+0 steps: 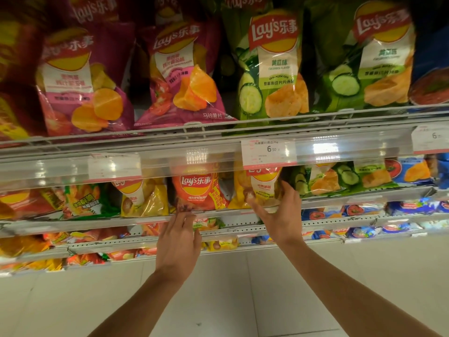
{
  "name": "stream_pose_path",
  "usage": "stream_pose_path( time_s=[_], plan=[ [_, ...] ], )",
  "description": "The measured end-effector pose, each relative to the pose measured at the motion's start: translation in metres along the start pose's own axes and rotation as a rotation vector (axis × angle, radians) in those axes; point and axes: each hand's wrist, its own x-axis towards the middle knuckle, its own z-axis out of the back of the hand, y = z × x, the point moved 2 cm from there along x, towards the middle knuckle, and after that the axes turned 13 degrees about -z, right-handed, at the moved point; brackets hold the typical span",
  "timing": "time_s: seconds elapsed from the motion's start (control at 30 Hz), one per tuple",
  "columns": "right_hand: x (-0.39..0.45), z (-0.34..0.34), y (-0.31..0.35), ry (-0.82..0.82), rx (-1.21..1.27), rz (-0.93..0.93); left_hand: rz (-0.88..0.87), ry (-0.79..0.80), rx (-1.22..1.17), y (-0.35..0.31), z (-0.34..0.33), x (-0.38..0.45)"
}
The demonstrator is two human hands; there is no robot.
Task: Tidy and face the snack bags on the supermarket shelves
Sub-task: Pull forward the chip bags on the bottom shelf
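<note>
My right hand (279, 210) holds the lower right side of a yellow chip bag (263, 188) on the second shelf, thumb behind its right edge and fingers under its bottom. My left hand (178, 242) reaches up with straight fingers whose tips touch the shelf rail just below an orange-red chip bag (196, 190). Another yellow bag (143, 195) stands to the left. On the top shelf stand two purple bags (80, 79) (181, 76) and two green cucumber bags (272, 66) (379, 57), logos facing out.
A clear price rail (170, 161) with a price tag (268, 152) runs across the top shelf's front edge. Green and blue bags (345, 176) fill the second shelf to the right. Lower shelves (121, 242) hold more bags. Pale floor tiles (243, 300) lie below.
</note>
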Motion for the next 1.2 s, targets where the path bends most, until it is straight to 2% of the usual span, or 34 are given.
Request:
stream_pose_path(
  time_s=[0.13,0.3,0.6,0.73,0.87,1.0,1.2],
  plan=[
    [-0.030,-0.001,-0.010,-0.091,-0.018,-0.124,0.077,-0.019,-0.166,0.012,0.008,-0.011],
    [-0.069,-0.031,-0.013,-0.073,-0.019,-0.265,0.214,-0.147,-0.356,0.058,0.027,-0.033],
    [-0.111,-0.099,0.053,0.052,0.110,-0.165,0.330,-0.251,-0.574,0.162,0.057,-0.045],
    [-0.104,-0.101,0.076,0.057,0.138,-0.114,0.305,-0.224,-0.673,0.171,0.058,-0.026],
    [-0.082,-0.102,0.087,0.075,0.064,-0.092,0.317,-0.167,-0.876,0.167,0.056,0.003],
    [-0.051,-0.112,0.088,0.178,0.063,-0.097,0.348,-0.159,-0.994,0.167,0.042,0.028],
    [-0.019,-0.133,0.080,0.262,0.090,-0.117,0.389,-0.159,-0.970,0.176,0.019,0.052]
  ],
)
